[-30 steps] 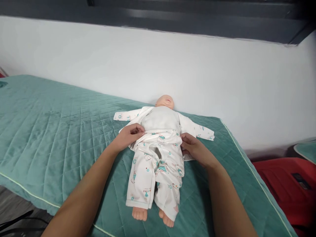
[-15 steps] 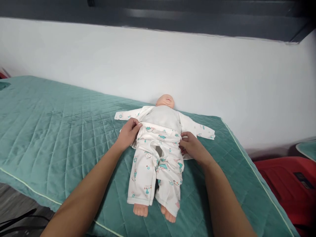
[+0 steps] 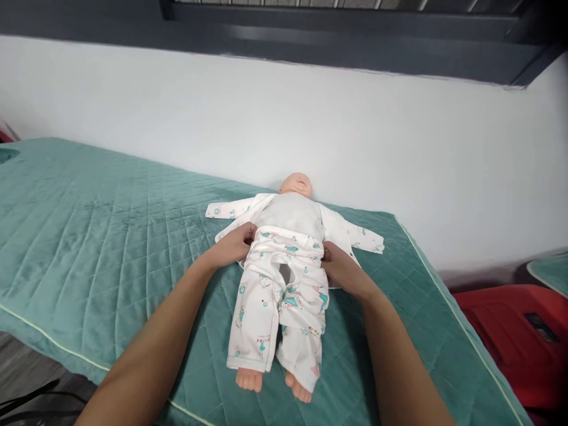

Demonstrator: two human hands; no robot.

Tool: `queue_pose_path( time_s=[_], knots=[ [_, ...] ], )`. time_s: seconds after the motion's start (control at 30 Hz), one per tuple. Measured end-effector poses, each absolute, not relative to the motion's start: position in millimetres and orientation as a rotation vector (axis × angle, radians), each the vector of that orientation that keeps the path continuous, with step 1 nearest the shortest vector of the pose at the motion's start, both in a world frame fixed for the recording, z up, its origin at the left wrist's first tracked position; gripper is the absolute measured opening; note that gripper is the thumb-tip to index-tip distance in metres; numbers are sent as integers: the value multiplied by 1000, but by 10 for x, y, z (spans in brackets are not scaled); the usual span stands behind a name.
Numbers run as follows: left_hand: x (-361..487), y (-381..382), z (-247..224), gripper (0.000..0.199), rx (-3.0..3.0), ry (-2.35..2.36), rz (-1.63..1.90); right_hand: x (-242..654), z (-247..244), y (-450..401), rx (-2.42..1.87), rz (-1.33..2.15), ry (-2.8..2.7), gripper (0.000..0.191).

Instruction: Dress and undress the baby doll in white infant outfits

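A baby doll (image 3: 296, 184) lies on its back, head toward the wall and bare feet toward me. It wears white printed trousers (image 3: 261, 296) with an open crotch, pulled up to the waist, and a white jacket (image 3: 339, 228) spread open over a plain pale torso. My left hand (image 3: 237, 242) is closed at the left side of the waistband, fingertips partly hidden behind the cloth. At the right side of the waistband, my right hand (image 3: 339, 266) has its fingers curled in against the trousers, their tips tucked out of sight.
A green quilted cover (image 3: 110, 248) with pale piping lies under the doll. Behind it rises a white wall (image 3: 177, 106) with a dark frame (image 3: 310, 41) above. At the right stands a red plastic object (image 3: 510, 337); black cords (image 3: 39, 396) lie at lower left.
My left hand has slid slightly down along the waistband's side, and its thumb no longer lies on top. My right fingers have tucked further in at the right hip. The view has tilted up a little.
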State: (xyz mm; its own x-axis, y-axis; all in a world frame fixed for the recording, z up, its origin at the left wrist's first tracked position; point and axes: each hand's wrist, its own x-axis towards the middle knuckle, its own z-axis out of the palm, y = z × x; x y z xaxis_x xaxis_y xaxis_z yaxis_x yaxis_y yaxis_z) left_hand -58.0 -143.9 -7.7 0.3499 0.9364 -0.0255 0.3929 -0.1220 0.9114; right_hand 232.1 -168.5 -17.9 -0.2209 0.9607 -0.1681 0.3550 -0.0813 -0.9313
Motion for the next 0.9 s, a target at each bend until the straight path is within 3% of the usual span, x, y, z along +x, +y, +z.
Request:
queue_pose_path(
  time_s=[0.3, 0.6, 0.9],
  knots=[
    [-560, -1340, -101, 17, 1881, 1276, 675, 2298, -258, -1576, -1523, 1149, -1648, 27],
    [-416, -1182, -163, 16, 1873, 1734, 577, 2316, -313, -1511, -1840, 976, -1477, 34],
    [-404, -1049, 179, 4, 1906, 1365, 345, 2294, -214, -1594, -1695, 828, -1684, 36]
  ],
)
